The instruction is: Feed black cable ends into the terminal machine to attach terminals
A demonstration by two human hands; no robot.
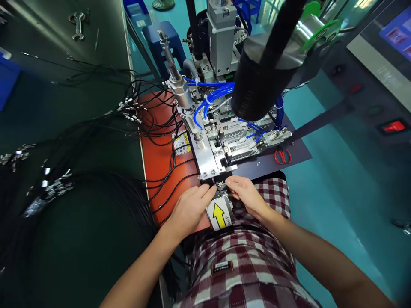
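Observation:
At the near end of a metal machine (207,160) my two hands almost meet. My left hand (192,207) is closed, its thumb and fingertips pressed together at the left of a small slot area. My right hand (245,194) pinches from the right side, thumb against forefinger. Between the fingertips is a tiny part with thin coloured bits, too small to name. Just below the fingers sits a white label with a yellow arrow (219,216). Black cables (175,184) run across the orange mat (160,158) towards the machine, left of my left hand.
Bundles of black cables with metal connectors (58,186) lie on the dark table (83,239) at left. A wrench (78,26) rests farther back. Red-handled scissors (283,156) lie right of the machine. A black cylinder (263,81) overhangs it; a control box (379,85) stands at right.

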